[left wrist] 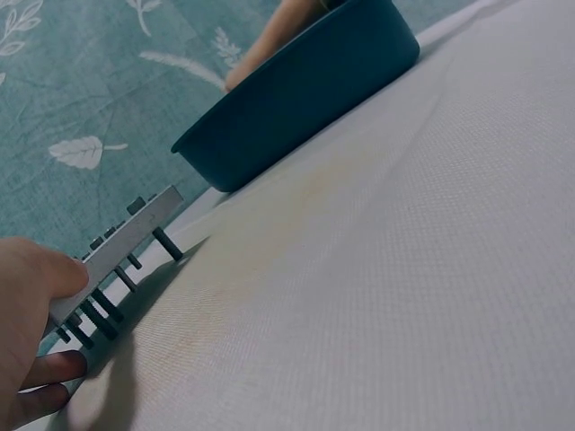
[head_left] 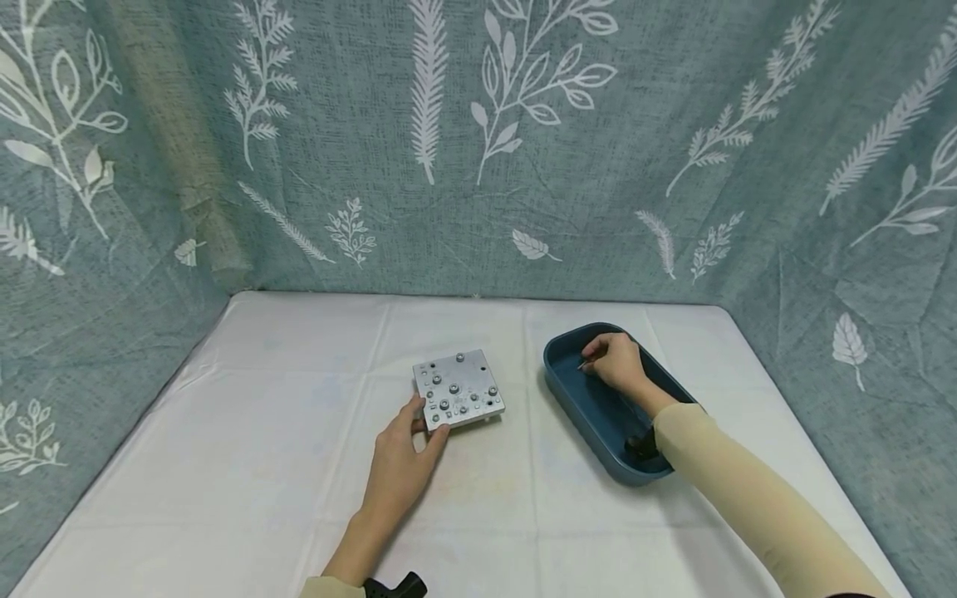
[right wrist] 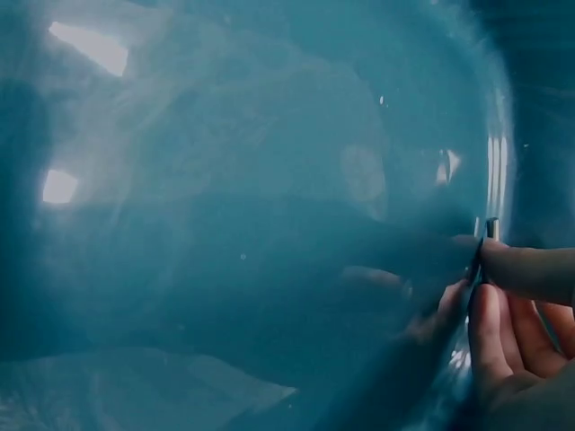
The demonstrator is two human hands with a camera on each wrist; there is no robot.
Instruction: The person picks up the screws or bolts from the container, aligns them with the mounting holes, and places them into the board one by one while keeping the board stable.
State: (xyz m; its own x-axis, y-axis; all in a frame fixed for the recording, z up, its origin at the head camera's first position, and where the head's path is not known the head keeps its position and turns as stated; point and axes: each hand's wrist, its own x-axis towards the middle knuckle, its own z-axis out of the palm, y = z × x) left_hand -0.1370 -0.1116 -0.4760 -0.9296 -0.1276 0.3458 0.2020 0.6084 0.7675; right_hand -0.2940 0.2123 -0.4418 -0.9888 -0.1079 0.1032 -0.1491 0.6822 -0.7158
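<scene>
My left hand grips the near-left corner of a square silver metal plate, thumb on its front edge. Several screws stand in the plate, their heads on top. In the left wrist view, screw shanks poke out below it, and the plate sits tilted over the cloth. My right hand reaches into a blue tray and pinches a small, thin metal piece between thumb and finger. Only its shiny end shows, so its exact kind is unclear.
A white cloth covers the table. A teal curtain with white leaf prints hangs behind and at both sides. The tray's raised walls surround my right hand. A dark wrist strap shows at my right sleeve.
</scene>
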